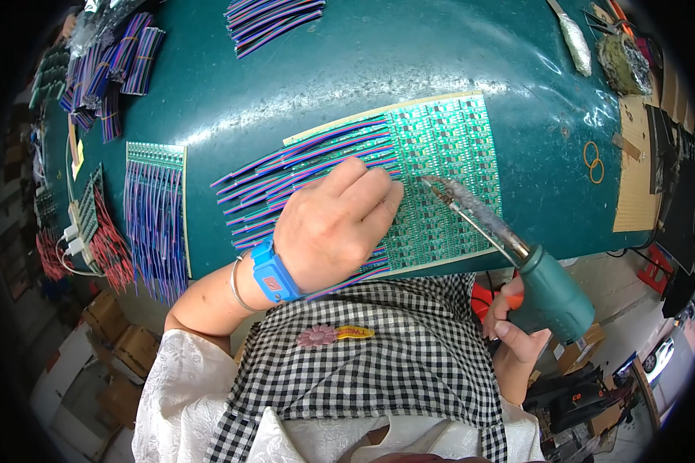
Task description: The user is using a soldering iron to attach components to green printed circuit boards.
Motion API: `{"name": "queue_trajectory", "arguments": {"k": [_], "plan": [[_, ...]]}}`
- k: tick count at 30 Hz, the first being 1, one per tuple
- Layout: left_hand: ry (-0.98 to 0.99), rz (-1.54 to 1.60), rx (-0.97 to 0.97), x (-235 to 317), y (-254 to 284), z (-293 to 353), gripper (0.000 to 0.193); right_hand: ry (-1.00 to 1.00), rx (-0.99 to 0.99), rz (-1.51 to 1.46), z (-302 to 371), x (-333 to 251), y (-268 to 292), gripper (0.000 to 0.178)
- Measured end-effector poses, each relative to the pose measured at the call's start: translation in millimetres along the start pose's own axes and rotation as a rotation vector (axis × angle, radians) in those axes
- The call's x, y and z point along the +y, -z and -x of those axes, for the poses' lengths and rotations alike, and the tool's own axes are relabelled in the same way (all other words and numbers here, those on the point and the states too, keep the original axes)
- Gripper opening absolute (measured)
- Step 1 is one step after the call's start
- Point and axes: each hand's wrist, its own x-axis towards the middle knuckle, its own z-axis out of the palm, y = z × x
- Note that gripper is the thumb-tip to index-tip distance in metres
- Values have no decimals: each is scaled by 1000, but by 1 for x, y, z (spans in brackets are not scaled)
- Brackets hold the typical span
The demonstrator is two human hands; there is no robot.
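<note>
On my feed the left hand (336, 220) is curled over the board (444, 147), can't tell if pinching, with the nearby tip of the iron (554, 295) at 3 o'clock, angled 10-to-4, gripped by my right hand (515, 332).

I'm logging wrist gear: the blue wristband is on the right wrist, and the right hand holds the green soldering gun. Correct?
One slip: the head view shows the blue wristband on the left wrist, not the right. The right hand does hold the green soldering gun.

Grn PCB panel (448, 158) flat, wires (305, 149) on L; sldr. gun (546, 284) tilted.
</note>
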Motion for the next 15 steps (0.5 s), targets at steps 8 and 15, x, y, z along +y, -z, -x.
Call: {"name": "queue_trajectory", "arguments": {"k": [8, 15], "plan": [[-3, -9, -21, 2, 2, -1, 34, 6, 54, -152, -4, -8, -9, 58], [114, 11, -106, 7, 24, -4, 26, 120, 27, -172, -9, -8, 0, 58]]}}
